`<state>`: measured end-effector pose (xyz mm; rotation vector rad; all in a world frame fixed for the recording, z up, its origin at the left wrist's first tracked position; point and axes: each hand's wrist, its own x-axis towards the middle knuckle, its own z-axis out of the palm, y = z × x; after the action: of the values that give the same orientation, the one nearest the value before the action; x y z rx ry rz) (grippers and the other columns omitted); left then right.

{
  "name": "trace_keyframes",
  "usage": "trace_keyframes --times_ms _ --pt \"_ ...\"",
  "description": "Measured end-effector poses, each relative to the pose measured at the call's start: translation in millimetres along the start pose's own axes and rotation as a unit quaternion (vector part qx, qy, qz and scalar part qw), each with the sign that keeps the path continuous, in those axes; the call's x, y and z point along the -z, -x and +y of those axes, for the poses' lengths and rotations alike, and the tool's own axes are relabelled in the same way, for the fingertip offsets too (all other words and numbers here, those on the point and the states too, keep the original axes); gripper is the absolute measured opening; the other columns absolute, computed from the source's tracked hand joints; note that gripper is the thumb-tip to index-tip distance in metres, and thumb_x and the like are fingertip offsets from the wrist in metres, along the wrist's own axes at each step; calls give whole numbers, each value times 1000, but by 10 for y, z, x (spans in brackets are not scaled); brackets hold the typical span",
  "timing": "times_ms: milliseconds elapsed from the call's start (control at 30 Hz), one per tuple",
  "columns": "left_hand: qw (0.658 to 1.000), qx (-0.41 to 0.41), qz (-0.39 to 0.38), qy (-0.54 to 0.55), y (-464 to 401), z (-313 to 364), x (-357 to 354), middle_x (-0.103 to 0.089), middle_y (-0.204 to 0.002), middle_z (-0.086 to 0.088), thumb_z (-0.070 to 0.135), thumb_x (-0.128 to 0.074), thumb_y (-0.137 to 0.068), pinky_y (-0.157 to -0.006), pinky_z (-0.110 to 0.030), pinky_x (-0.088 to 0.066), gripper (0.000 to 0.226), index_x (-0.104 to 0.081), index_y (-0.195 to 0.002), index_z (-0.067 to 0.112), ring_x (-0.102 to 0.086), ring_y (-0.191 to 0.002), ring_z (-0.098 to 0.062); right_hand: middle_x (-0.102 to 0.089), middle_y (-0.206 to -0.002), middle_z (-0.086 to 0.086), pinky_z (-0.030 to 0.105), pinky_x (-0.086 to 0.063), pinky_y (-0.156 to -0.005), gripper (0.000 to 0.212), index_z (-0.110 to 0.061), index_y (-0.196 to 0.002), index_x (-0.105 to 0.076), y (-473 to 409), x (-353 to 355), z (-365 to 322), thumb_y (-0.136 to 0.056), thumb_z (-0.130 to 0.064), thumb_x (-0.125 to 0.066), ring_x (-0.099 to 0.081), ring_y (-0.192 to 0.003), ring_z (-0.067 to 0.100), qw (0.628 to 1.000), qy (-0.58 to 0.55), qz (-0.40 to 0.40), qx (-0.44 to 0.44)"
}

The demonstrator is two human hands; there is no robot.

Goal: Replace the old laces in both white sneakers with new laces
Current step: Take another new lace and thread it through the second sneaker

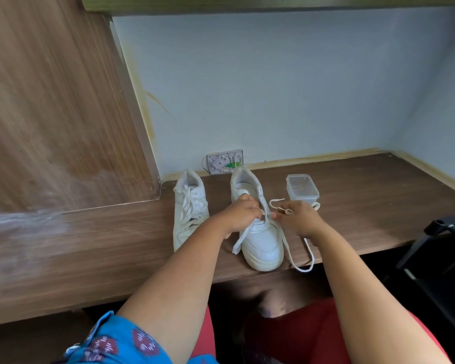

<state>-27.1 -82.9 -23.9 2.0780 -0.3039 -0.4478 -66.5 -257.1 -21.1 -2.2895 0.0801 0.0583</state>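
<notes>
Progress partial: left sneaker [190, 208] keeps its laces; right sneaker [259, 227] mid-lacing, left hand [241, 214] and right hand [298, 216] each with grip pinching lace [286, 248] on desk [365, 206].

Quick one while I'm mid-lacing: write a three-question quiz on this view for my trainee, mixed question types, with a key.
1. True or false: the left sneaker is fully laced while both hands work on the right sneaker.
2. Multiple choice: the clear plastic container sits (a) left of both sneakers, (b) between the sneakers, (c) right of the right sneaker.
3. Fill in: the left hand and right hand each pinch part of a white ____ at the shoe's eyelets.

Key: 1 true; 2 c; 3 lace.
</notes>
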Motion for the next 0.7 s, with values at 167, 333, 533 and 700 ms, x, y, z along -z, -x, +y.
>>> trace_keyframes --times_ms 167,333,533,700 --pt "999 12 9 34 9 -16 25 -43 -114 3 19 -50 -97 -87 -28 -37 20 -61 -109 6 -46 -99 -13 -60 -76 -5 25 -37 -66 16 -14 -88 -63 -15 279 18 -94 -27 -56 -47 -68 12 830 -557 25 -37" --pt "998 11 2 54 11 -13 21 -42 -110 3 19 -49 -98 -79 -27 -35 15 -60 -99 8 -45 -93 -13 -45 -57 -6 24 -35 -57 12 -19 -77 -53 9 307 -15 -86 -26 -57 -39 -57 10 766 -633 -24 -110" --pt "998 7 3 55 4 -16 15 -43 -119 -1 17 -51 -96 -79 -28 -35 20 -58 -77 16 -44 -97 -15 -64 -89 0 31 -46 -74 30 -15 -94 -66 -9 22 -62 -86 -43 -67 -58 -85 16 999 -17 20 -39" --pt "998 9 3 61 10 -11 14 -44 -126 2 15 -52 -95 -83 -26 -39 9 -60 -98 13 -45 -110 -14 -65 -86 9 31 -43 -67 26 -6 -94 -68 8 100 -79 -90 -32 -66 -57 -80 21 984 -160 70 -44"
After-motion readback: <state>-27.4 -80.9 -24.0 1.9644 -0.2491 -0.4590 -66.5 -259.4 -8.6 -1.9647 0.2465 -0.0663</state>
